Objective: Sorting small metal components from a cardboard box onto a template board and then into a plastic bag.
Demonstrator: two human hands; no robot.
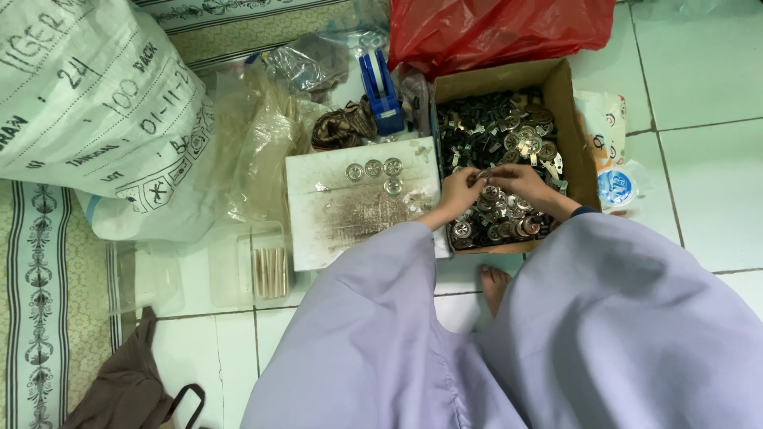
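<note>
An open cardboard box (pixel 569 95) on the tiled floor holds several small metal round parts and clips (pixel 509 135). My left hand (pixel 459 193) and my right hand (pixel 520 184) meet over the near part of the box, fingers pinched together on a small metal part (pixel 484 176). Both arms wear wide lilac sleeves (pixel 604 318). To the left of the box lies a stained white board (pixel 350 214) with three round metal pieces (pixel 375 170) set near its far edge.
A big white woven sack (pixel 95 111) stands at the left, clear plastic bags (pixel 262 135) next to it. A blue tape dispenser (pixel 380 89) and red plastic bag (pixel 493 28) lie behind. A clear box of sticks (pixel 269 270) sits near left. My bare foot (pixel 494 286) shows between the sleeves.
</note>
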